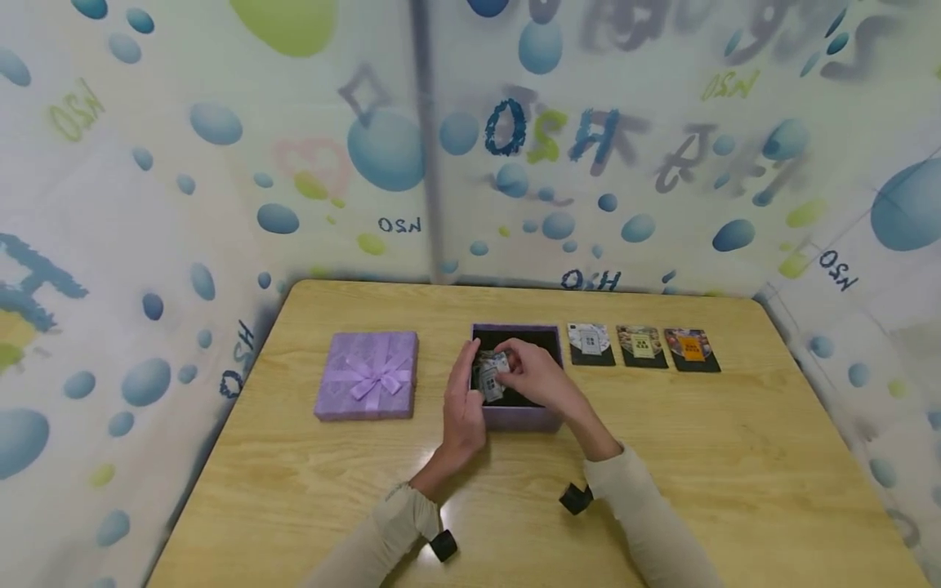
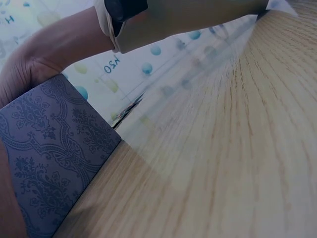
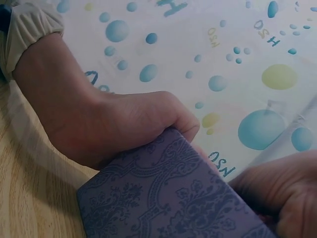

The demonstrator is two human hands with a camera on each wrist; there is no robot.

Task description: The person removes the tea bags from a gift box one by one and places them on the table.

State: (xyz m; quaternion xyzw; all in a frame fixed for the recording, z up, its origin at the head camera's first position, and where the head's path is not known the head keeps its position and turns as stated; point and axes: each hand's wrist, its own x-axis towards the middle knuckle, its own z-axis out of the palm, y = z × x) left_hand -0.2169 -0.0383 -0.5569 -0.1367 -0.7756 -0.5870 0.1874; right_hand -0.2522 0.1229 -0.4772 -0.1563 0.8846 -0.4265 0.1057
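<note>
A purple patterned gift box [image 1: 520, 419] with a dark lining stands uncovered on the table. My left hand [image 1: 465, 412] holds its left side, fingers along the outside and thumb over the rim; the right wrist view shows this left hand [image 3: 129, 116] at the box corner. Over the box opening, my right hand [image 1: 542, 380] pinches a small grey-and-white printed card [image 1: 491, 377] between thumb and fingertips. The box wall [image 2: 54, 144] hides the right fingertips in the left wrist view. Whether the card touches the lining, I cannot tell.
Left of the box lies its purple lid [image 1: 367, 376] with a ribbon bow. To the right, three cards lie in a row: a white one [image 1: 590, 344], a yellow-green one [image 1: 642, 346] and an orange one [image 1: 692, 349]. A printed curtain [image 1: 470, 196] borders the wooden table [image 1: 750, 457].
</note>
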